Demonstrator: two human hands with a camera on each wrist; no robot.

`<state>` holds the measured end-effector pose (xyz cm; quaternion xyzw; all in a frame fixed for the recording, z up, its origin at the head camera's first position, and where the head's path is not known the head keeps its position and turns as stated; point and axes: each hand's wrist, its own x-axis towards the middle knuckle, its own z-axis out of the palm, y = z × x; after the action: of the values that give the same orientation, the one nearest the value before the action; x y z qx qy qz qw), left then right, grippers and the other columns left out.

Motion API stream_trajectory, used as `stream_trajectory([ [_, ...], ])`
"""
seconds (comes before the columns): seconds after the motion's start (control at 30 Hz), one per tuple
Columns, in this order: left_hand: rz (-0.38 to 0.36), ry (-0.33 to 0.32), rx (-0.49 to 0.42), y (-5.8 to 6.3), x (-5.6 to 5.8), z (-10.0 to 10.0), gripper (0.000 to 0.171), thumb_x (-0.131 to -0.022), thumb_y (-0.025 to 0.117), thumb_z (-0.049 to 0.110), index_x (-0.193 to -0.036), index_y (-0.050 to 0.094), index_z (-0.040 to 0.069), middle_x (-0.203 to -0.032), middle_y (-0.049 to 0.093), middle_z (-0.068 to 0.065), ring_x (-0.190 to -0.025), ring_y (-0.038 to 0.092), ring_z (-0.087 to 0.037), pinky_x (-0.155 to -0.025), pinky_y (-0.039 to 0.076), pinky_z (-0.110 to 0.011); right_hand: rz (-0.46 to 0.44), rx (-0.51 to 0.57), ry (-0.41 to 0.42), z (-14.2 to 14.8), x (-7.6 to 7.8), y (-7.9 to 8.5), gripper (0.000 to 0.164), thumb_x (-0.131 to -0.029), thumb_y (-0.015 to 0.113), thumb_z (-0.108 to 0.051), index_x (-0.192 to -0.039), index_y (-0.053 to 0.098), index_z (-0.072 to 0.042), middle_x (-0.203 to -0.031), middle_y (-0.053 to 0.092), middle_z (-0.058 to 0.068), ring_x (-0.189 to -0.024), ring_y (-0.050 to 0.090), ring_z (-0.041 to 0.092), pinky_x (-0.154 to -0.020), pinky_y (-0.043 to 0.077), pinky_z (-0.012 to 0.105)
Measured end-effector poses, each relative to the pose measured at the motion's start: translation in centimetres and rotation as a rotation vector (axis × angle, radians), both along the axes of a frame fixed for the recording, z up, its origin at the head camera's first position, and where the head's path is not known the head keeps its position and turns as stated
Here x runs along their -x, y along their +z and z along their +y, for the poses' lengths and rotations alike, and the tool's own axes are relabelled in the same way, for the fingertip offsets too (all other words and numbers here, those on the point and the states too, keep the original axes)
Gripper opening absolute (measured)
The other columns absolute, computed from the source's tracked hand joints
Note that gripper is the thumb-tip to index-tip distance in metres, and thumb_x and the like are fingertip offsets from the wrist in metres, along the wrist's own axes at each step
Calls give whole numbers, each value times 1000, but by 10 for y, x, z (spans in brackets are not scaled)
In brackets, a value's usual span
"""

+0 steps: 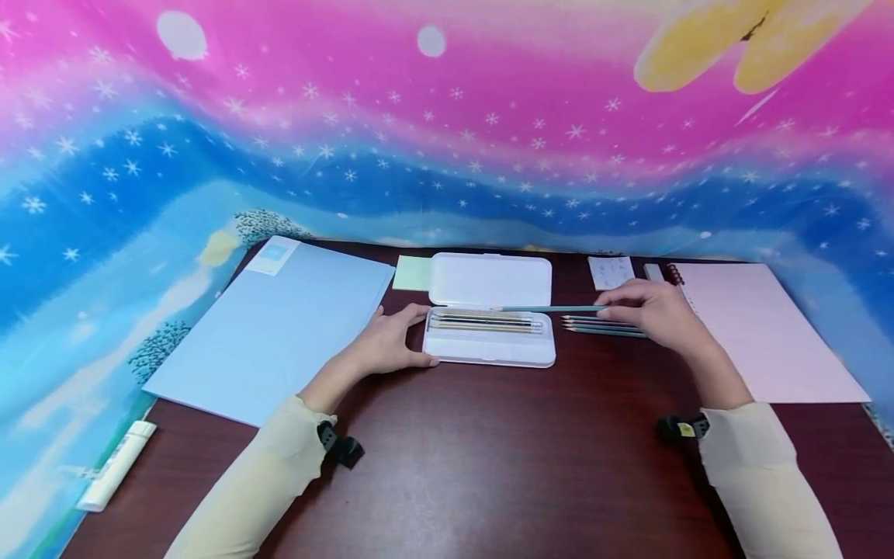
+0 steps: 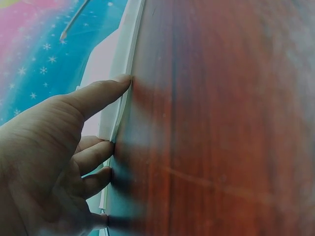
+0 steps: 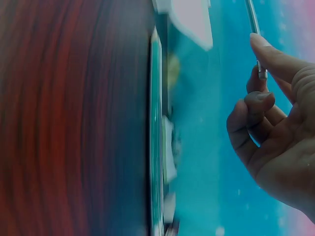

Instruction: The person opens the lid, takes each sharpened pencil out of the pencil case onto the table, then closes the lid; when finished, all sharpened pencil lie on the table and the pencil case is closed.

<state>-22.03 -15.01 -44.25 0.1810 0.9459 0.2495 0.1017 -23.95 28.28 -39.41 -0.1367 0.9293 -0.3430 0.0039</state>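
A white pencil case (image 1: 482,351) lies on the table with its lid (image 1: 490,279) folded back. Inside, several striped pencils (image 1: 485,322) lie along the rear part of the tray. My left hand (image 1: 387,343) holds the left end of the case, thumb at the front corner and index finger near the hinge side. In the left wrist view, the thumb touches the case's edge. Between thumb and fingers, my right hand (image 1: 660,314) pinches a green pencil (image 3: 253,19) near its blunt end, its tip above the case's rear. Below that hand, several green pencils (image 1: 601,331) lie on the table.
A blue folder (image 1: 279,326) lies at left, a pink spiral notebook (image 1: 775,334) at right. Behind are a green sticky pad (image 1: 412,273), a white paper pad (image 1: 611,272) and a small whitish block (image 1: 653,272). A white tube-like object (image 1: 117,466) lies at the left edge.
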Motion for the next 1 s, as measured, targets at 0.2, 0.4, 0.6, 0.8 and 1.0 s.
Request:
stream_trajectory([
  [0.2, 6, 3, 4, 1, 0, -1, 91, -82, 81, 49, -154, 40, 12, -153, 53, -7, -146, 44, -33, -125, 9, -64, -8, -16, -48, 38, -8, 1, 22, -94, 73, -35, -107, 80, -18, -108, 70, -4, -109, 54, 7, -85, 50, 24],
  [0.4, -2, 2, 3, 1, 0, 0, 91, -82, 81, 49, -154, 39, 12, -154, 52, -8, -147, 42, -33, -125, 9, -64, -52, -81, -118, 65, -18, -1, 28, -95, 70, -39, -110, 79, -17, -111, 71, -2, -105, 55, 4, -83, 51, 24],
  [0.6, -3, 8, 3, 1, -1, -1, 92, -81, 81, 50, -154, 39, 12, -153, 52, -8, -147, 42, -36, -125, 9, -64, -77, -155, -158, 87, -22, -9, 31, -96, 70, -39, -113, 79, -14, -116, 71, 14, -85, 52, -5, -68, 47, 21],
  [0.8, -1, 0, 9, 0, -1, -1, 92, -81, 81, 50, -154, 39, 11, -153, 52, -8, -147, 42, -34, -124, 9, -65, -114, -194, -176, 100, -25, -18, 37, -94, 72, -42, -114, 79, -11, -118, 71, 20, -81, 52, 9, -63, 44, 27],
  [1.0, -5, -1, 14, 0, 0, 1, 92, -81, 81, 50, -154, 39, 12, -154, 52, -7, -147, 42, -33, -125, 9, -64, -140, -222, -169, 105, -26, -20, 33, -93, 73, -40, -110, 80, -12, -105, 72, 14, -80, 47, 14, -63, 41, 27],
])
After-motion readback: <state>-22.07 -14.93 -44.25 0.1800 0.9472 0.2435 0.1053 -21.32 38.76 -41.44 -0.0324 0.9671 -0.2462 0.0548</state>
